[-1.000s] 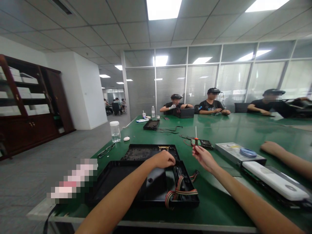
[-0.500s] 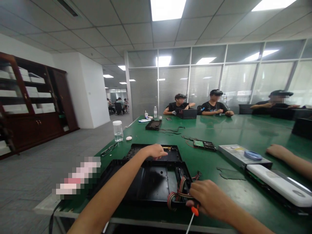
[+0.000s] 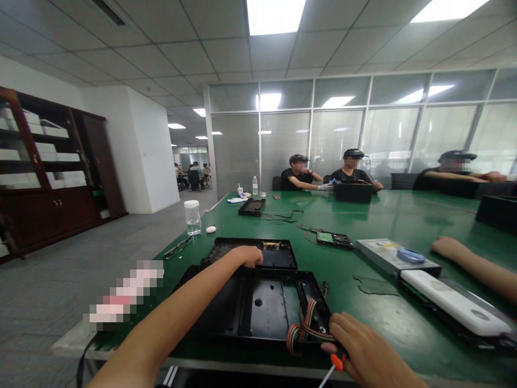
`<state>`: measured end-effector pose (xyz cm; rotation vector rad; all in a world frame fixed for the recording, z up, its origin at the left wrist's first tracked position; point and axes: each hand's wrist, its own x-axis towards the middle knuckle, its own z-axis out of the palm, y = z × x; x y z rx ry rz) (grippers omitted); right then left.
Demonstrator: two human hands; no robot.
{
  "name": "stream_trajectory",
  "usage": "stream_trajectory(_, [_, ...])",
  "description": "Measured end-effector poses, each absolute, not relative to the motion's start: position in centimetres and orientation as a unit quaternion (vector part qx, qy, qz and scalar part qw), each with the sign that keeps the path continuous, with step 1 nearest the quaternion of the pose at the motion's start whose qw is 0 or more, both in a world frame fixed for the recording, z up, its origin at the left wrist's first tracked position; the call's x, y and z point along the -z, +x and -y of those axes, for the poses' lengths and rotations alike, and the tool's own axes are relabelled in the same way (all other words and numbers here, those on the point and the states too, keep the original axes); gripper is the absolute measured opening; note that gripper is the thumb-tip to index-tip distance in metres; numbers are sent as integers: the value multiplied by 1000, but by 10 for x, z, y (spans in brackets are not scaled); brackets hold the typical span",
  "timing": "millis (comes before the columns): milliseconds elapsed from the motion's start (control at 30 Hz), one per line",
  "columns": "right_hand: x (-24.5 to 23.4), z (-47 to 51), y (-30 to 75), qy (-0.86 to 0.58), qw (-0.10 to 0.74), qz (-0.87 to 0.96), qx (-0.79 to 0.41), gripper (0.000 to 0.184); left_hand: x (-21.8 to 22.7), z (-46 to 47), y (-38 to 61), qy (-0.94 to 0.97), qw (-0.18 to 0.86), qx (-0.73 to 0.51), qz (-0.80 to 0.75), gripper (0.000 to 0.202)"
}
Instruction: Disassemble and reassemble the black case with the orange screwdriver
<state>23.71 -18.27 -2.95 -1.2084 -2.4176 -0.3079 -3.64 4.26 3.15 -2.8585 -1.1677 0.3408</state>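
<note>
In front of me lies an open black metal casing point(image 3: 264, 307) with a shallow tray inside, at the table's near edge. Behind it rests a second black panel point(image 3: 283, 257) with a small brass-coloured part. My left hand point(image 3: 249, 256) reaches across, fingers curled at the near casing's back edge; the fingertips are hidden. My right hand point(image 3: 359, 345) is closed round a screwdriver point(image 3: 336, 362) with an orange and black handle, its shaft pointing down toward me. That hand is also against the casing's right front corner, beside striped ribbon cables point(image 3: 309, 320).
A clear jar point(image 3: 193, 218), eyeglasses point(image 3: 177, 248) and a white round object point(image 3: 210, 229) are on the left. Rightward lie a circuit board assembly point(image 3: 333, 238), a grey box with blue tape roll point(image 3: 411, 255), a white device point(image 3: 452, 302) and another person's arm point(image 3: 468, 258). Several people sit opposite.
The near casing has shifted right and slightly toward me, with my right hand and screwdriver. My left hand's fingers have curled down. Across the table, a black box has moved right between two people.
</note>
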Motion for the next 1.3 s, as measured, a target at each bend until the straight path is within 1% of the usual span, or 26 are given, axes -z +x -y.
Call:
stream_trajectory(100, [34, 180, 236, -443, 208, 865, 111, 5, -26, -44, -41, -914, 91, -77, 389, 10])
stream_trajectory(233, [33, 172, 233, -443, 204, 864, 125, 5, -33, -45, -54, -915, 129, -41, 380, 14])
stream_trajectory(400, [18, 135, 221, -464, 161, 858, 149, 9, -79, -25, -59, -920, 126, -5, 372, 15])
stream_trajectory(533, [6, 77, 210, -482, 101, 862, 122, 15, -117, 22, -56, -927, 135, 20, 348, 16])
stream_trajectory(600, [4, 48, 205, -488, 108, 859, 109, 21, -127, 50, -55, -930, 135, 7, 342, 16])
stream_trajectory(633, [4, 35, 202, -481, 126, 862, 102, 23, -129, 64, -55, -932, 138, 1, 335, 16])
stream_trajectory(700, [4, 13, 199, -447, 163, 875, 85, 26, -128, 87, -56, -934, 147, -14, 326, 14])
stream_trajectory(767, [6, 0, 198, -424, 178, 885, 75, 27, -121, 104, -59, -935, 151, -28, 319, 12])
stream_trajectory(867, [11, -10, 207, -423, 172, 886, 80, 32, -110, 122, -65, -936, 146, -42, 317, 10])
stream_trajectory(1000, [21, -11, 246, -400, 149, 892, 150, 49, -91, 136, -69, -941, 118, -56, 313, 11])
stream_trajectory(1033, [23, -10, 258, -405, 140, 888, 166, 47, -84, 138, -69, -942, 110, -60, 312, 10])
stream_trajectory(1100, [26, -11, 281, -431, 125, 878, 168, 37, -70, 136, -65, -941, 98, -70, 316, 8])
stream_trajectory(1200, [25, -12, 301, -462, 132, 870, 110, 24, -57, 122, -56, -932, 76, -113, 337, 13])
stream_trajectory(1233, [25, -12, 302, -472, 147, 865, 84, 24, -57, 114, -52, -928, 58, -133, 343, 17])
stream_trajectory(1300, [25, -12, 297, -496, 186, 847, 44, 32, -62, 96, -39, -930, 12, -157, 332, 27])
